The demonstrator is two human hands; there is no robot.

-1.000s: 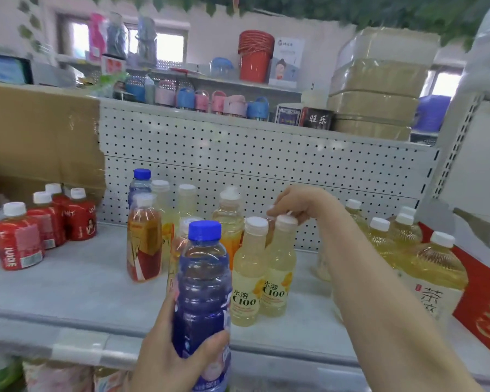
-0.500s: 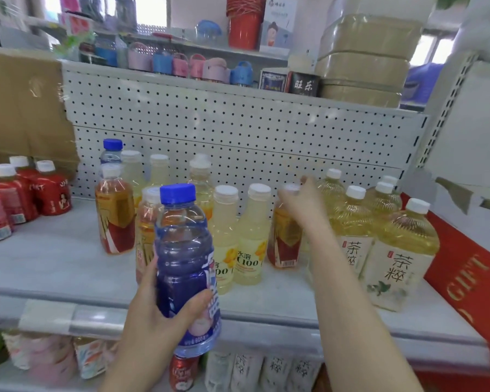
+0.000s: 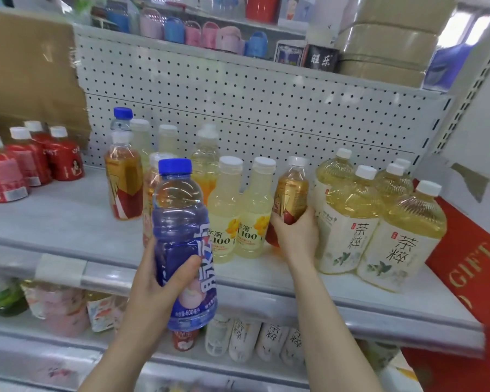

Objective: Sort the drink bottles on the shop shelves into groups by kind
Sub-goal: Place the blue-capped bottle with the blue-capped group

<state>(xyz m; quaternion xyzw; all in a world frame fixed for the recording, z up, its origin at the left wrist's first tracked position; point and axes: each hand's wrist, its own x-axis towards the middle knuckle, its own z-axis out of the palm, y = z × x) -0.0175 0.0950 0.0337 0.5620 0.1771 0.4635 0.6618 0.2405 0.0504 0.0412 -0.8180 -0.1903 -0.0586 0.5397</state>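
Observation:
My left hand [image 3: 150, 281] grips a blue sports-drink bottle [image 3: 181, 230] with a blue cap, held upright in front of the shelf [image 3: 54, 219]. My right hand [image 3: 296, 236] grips the lower half of an amber tea bottle with a red and gold label [image 3: 290, 193], which stands between two pale yellow C100 bottles [image 3: 238, 210] and several large yellow tea bottles [image 3: 351, 216]. Another amber tea bottle [image 3: 123, 179] stands further left, with pale bottles and a blue-capped bottle [image 3: 121, 120] behind it. Red juice bottles [image 3: 26, 162] group at the far left.
A perforated back panel [image 3: 252, 103] closes the shelf behind the bottles. A red gift box [image 3: 470, 267] leans at the right end. The lower shelf holds more bottles [image 3: 246, 338]. Cardboard [image 3: 29, 66] covers the back left. Cups and boxes sit on the shelf above.
My right hand left the bottle caps at the back, dropped down and took hold of the amber tea bottle's body. My left hand kept the blue bottle. The view shifted leftward and closer.

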